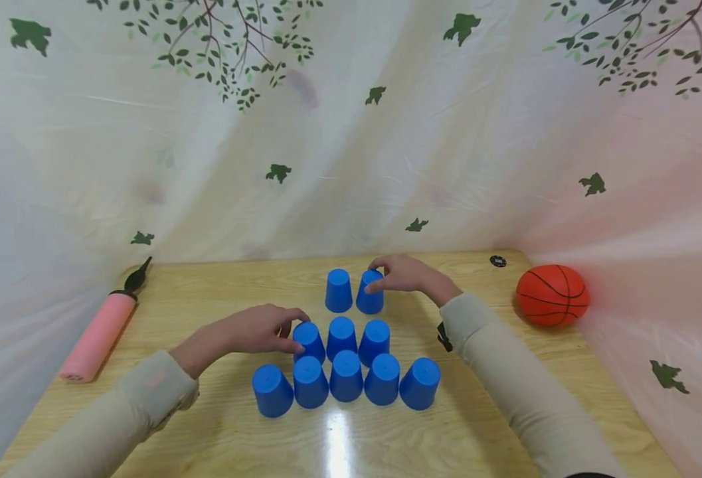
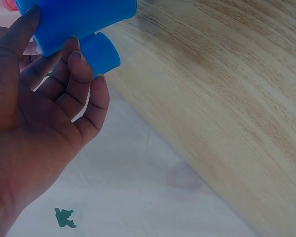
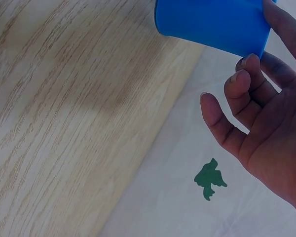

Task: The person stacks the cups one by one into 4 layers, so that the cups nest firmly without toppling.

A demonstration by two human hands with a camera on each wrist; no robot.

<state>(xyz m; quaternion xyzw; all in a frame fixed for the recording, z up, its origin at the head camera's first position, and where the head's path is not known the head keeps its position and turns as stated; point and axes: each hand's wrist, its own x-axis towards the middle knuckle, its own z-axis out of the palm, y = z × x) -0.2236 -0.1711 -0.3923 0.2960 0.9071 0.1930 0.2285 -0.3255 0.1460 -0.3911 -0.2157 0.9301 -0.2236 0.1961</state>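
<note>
Blue cups stand upside down in rows on the wooden table. My left hand (image 1: pixel 262 330) grips the left cup (image 1: pixel 309 337) of the three-cup middle row, thumb on its near side and fingers behind. In the left wrist view this held cup (image 2: pixel 89 22) lies between thumb and fingertips, with another blue cup (image 2: pixel 102 55) beyond it. At the back, my right hand (image 1: pixel 406 273) holds the right cup (image 1: pixel 370 295) of a pair by its upper part; its partner (image 1: pixel 339 291) stands just left. The right wrist view shows the held cup (image 3: pixel 212 24) pinched near its base end.
Several cups form the front row (image 1: pixel 346 378), close before the middle one. A pink pump (image 1: pixel 101 337) with a black nozzle lies at the left. At the right sit an orange basketball (image 1: pixel 552 295) and a black chip (image 1: pixel 497 261). A patterned curtain (image 1: pixel 339 133) hangs behind the table.
</note>
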